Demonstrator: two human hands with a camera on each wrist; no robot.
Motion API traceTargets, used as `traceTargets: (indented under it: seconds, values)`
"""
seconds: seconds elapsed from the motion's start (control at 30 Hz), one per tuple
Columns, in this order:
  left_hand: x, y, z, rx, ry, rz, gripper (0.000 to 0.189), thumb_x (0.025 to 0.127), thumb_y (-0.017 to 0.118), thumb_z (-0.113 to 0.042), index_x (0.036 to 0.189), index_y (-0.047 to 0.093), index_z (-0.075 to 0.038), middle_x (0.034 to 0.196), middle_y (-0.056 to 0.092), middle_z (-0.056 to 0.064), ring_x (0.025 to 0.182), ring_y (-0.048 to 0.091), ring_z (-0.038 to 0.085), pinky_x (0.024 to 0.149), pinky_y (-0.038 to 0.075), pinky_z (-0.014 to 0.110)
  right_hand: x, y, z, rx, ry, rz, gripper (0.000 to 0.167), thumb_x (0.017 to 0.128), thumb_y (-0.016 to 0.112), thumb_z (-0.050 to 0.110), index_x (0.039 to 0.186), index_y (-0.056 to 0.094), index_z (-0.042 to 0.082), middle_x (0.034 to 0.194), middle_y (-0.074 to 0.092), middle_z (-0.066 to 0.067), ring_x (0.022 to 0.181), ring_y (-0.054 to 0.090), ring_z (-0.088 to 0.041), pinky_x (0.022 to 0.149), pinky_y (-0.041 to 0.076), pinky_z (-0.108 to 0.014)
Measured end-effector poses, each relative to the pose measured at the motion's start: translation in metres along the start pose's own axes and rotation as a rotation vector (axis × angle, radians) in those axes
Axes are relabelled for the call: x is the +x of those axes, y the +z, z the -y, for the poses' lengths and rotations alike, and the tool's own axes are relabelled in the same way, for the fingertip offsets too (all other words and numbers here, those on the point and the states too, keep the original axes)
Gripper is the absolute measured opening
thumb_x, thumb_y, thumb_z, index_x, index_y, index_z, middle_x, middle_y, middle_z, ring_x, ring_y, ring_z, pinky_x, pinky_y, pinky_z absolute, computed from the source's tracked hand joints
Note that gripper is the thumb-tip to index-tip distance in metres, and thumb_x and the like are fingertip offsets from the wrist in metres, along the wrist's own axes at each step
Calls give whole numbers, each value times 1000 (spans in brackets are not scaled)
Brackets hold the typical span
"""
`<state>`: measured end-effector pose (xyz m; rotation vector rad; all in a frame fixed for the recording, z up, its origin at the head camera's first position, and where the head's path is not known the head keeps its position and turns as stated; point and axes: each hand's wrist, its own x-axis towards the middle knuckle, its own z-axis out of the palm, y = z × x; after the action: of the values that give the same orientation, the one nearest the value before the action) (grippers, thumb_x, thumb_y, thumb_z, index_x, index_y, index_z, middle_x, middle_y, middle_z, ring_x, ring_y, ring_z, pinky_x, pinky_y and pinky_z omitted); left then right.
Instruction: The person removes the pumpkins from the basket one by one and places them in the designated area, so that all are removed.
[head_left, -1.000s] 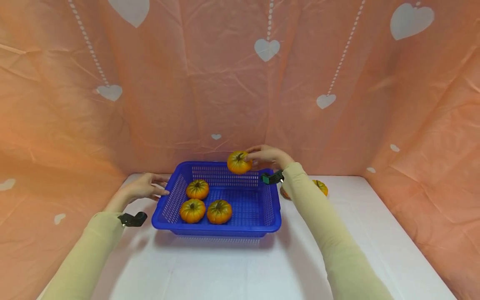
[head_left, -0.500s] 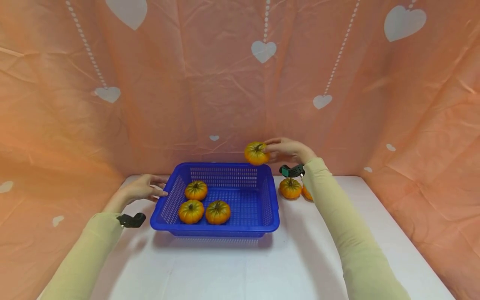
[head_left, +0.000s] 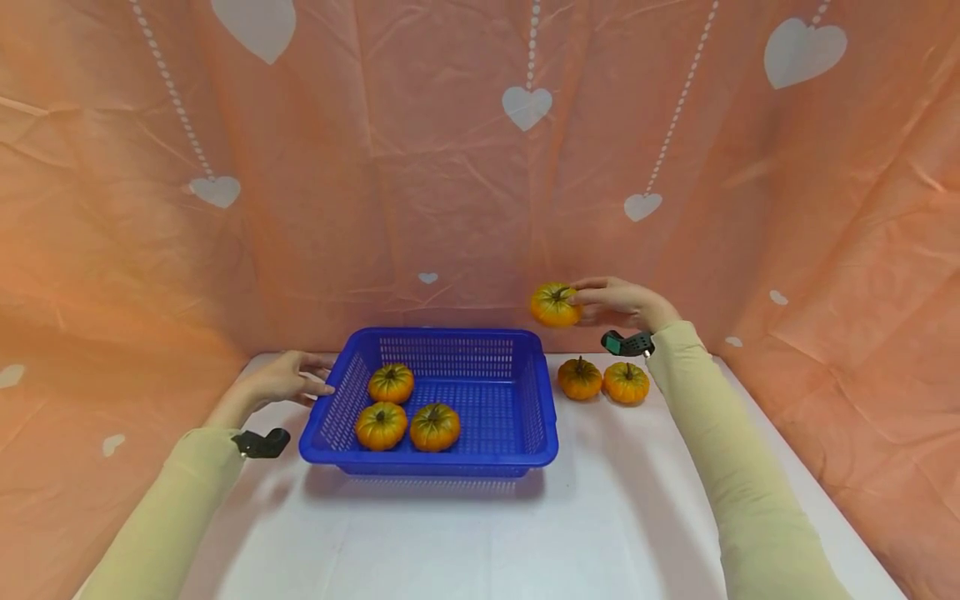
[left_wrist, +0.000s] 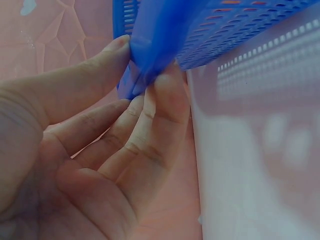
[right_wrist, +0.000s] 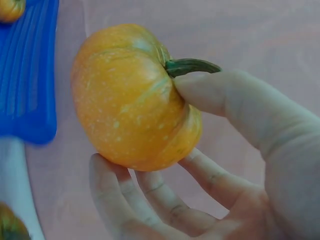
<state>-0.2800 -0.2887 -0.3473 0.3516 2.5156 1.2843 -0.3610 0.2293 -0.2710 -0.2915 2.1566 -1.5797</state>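
Note:
My right hand [head_left: 621, 302] grips a small orange pumpkin [head_left: 553, 307], raised above the table and to the right of the basket. In the right wrist view my thumb presses beside the pumpkin's green stem [right_wrist: 192, 66], with the fingers beneath. At the left side my left hand [head_left: 279, 380] pinches the rim of a blue plastic basket [head_left: 427, 459], thumb on one face and fingers on the other, as the left wrist view shows. Three pumpkins lie in the basket's left half: one at the back [head_left: 391, 384], two at the front, including this pumpkin [head_left: 435, 427].
Right of the basket, two more pumpkins stand side by side on the white table [head_left: 480, 542], one pumpkin [head_left: 580, 379] close to the basket and another pumpkin [head_left: 626, 383] beyond it. A peach curtain [head_left: 465, 208] with white hearts closes off the back and both sides.
My right hand has carried the pumpkin rightward from over the basket's back rim to past its right side. Both table pumpkins are now uncovered. My left hand stays at the basket rim.

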Motion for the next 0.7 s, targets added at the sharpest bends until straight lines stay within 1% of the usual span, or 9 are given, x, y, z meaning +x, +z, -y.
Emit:
traceTargets:
  seconds: [0.17,0.2,0.27,0.33,0.4,0.47,0.6,0.67,0.7]
  values:
    - [1,0,1,-5,8,4,52,87,68,-5,128,45,19,108,61,26,85,67,29,72,58,42,-12,-16,-17,14,35,-17,63,98,55,16,149,22,-1,147,27,-24,116,52,-32,107,33,-49]
    - [1,0,1,-8,10,7,52,87,68,-5,128,45,19,107,61,25,84,67,29,72,58,42,-15,-19,-20,45,39,-6,63,99,53,14,149,20,-2,148,25,-25,116,52,-32,107,31,-50]
    - [1,-1,1,-16,7,7,52,87,68,-4,127,45,19,106,62,25,84,67,29,72,58,42,-19,-25,-26,55,49,-9,62,99,52,14,149,19,-2,148,23,-25,116,52,-31,107,31,-49]
    - [1,-1,1,-18,3,7,52,87,68,-5,127,45,19,106,62,23,83,67,29,72,58,42,-24,-30,-32,32,56,-14,62,100,51,16,149,19,-2,150,21,-25,119,49,-31,107,32,-48]
    - [1,-1,2,-19,1,7,52,87,68,-5,127,45,19,106,62,23,83,67,29,72,58,42,-29,-35,-38,-8,62,-17,64,100,51,20,150,17,-1,151,19,-24,125,44,-34,107,32,-47]
    - [1,-1,2,-20,2,6,52,87,68,-5,127,45,19,106,62,23,84,67,29,72,58,42,-34,-41,-43,-50,69,-22,66,100,51,25,151,16,1,153,17,-24,130,38,-38,108,31,-49]
    - [1,-1,2,-20,11,7,51,87,68,-4,127,45,18,107,61,24,84,67,30,72,58,43,-43,-52,-53,-62,64,-24,69,100,52,28,151,15,0,154,13,-24,135,28,-41,108,29,-50]
    - [1,-1,2,-21,15,8,51,87,68,-5,127,45,18,107,61,25,85,67,30,72,58,43,-47,-56,-58,-31,56,-20,69,100,51,26,151,13,-2,154,12,-25,136,28,-41,108,30,-49]
    - [1,-1,2,-22,17,10,51,88,67,-5,127,45,18,108,61,25,85,67,30,72,57,43,-48,-59,-60,-21,53,-23,69,100,51,25,150,12,-3,154,12,-25,134,30,-40,108,31,-48]
